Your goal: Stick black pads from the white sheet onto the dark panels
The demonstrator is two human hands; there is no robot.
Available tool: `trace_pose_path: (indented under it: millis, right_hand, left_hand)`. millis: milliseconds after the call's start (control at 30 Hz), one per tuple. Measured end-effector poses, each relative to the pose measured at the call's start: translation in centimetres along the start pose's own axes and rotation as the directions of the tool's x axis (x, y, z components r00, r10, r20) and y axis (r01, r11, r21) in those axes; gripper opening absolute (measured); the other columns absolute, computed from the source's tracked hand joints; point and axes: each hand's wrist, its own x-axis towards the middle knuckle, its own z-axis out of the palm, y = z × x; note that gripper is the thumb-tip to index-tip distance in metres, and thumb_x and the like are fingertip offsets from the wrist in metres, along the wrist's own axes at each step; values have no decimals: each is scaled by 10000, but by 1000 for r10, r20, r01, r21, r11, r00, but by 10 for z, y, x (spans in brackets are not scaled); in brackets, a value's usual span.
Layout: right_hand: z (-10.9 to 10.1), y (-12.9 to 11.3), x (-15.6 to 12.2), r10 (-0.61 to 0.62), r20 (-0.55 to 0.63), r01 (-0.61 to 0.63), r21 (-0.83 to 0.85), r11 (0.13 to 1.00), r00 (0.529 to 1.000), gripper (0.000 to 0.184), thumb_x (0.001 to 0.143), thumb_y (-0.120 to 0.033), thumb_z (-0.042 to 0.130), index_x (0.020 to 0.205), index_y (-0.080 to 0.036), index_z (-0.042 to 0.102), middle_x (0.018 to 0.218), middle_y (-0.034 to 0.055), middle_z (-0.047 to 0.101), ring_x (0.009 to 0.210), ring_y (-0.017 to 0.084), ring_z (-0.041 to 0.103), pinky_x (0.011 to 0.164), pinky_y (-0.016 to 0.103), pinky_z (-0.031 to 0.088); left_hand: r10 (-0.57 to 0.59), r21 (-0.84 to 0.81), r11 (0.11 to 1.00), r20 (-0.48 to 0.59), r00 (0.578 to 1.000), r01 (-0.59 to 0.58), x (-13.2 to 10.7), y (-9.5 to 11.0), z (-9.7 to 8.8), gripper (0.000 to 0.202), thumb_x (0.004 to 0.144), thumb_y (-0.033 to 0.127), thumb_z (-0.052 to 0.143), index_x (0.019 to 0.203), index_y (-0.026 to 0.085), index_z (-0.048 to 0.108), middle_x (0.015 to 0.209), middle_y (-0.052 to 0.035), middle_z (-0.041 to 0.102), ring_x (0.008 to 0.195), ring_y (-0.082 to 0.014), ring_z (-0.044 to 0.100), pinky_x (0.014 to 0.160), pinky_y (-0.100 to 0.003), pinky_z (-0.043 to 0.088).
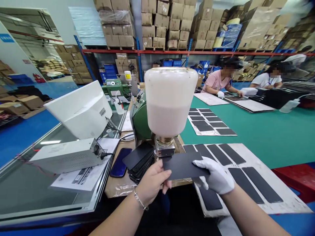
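While a scuffed white board of black strips is lying below the white-gloved right hand, that hand and the bare left hand are pinching opposite ends of a thin, matte black rectangular plate, its middle stretching free between them. Just left, a stack of round-cornered black plates is resting beside a dark blue phone. Ahead, an inverted translucent bottle, half full of milky liquid, is partly blocking a green machine. Beyond, a pink-shirted co-worker is leaning over the green table; cardboard cartons are crowding the racking.
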Motion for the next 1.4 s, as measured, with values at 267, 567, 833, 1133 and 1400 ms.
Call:
trace_pose_path:
  millis: [267,567,833,1133,1400]
  right_hand:
    - [107,-7,43,3,299,-98,302,948,954,466,816,-431,480,408,-213,540,356,-1,492,379,138,473,477,277,382]
    - [87,-13,32,-49,400,-18,161,987,915,327,772,-394,610,992,-154,641,710,31,672,693,177,616,743,327,477]
    - [17,23,-3,-68,78,67,13,998,995,391,855,-469,488,1156,-243,594,1180,78,601,1129,236,511,1038,446,305]
    - [44,-1,4,-15,-73,12,-45,999,997,477,841,-530,469,1216,-248,555,1296,55,529,1231,243,432,1077,443,295]
    - [117,-30,43,-51,358,23,84,996,932,420,838,-448,516,1195,-232,560,1132,54,622,1047,231,568,908,369,459]
  left_hand:
    - [130,-102,979,-367,921,-178,-74,20,-68,73,806,239,550,802,168,533,377,91,386,319,-17,278,351,-121,227]
    - [264,125,964,-379,887,-234,-77,-19,-65,315,789,288,609,1058,184,482,564,44,578,437,-90,507,524,-243,453]
    - [-21,94,995,-14,1000,22,3,-11,-13,204,723,226,624,888,109,649,592,-7,598,430,-71,475,421,-187,395]
    - [-36,-156,988,-174,984,8,9,7,17,148,724,230,610,813,126,663,558,3,602,465,-97,517,520,-230,455]
    - [26,-135,986,-482,876,-103,-56,31,-35,365,695,271,677,1036,145,646,760,-66,703,613,-175,631,552,-258,498]
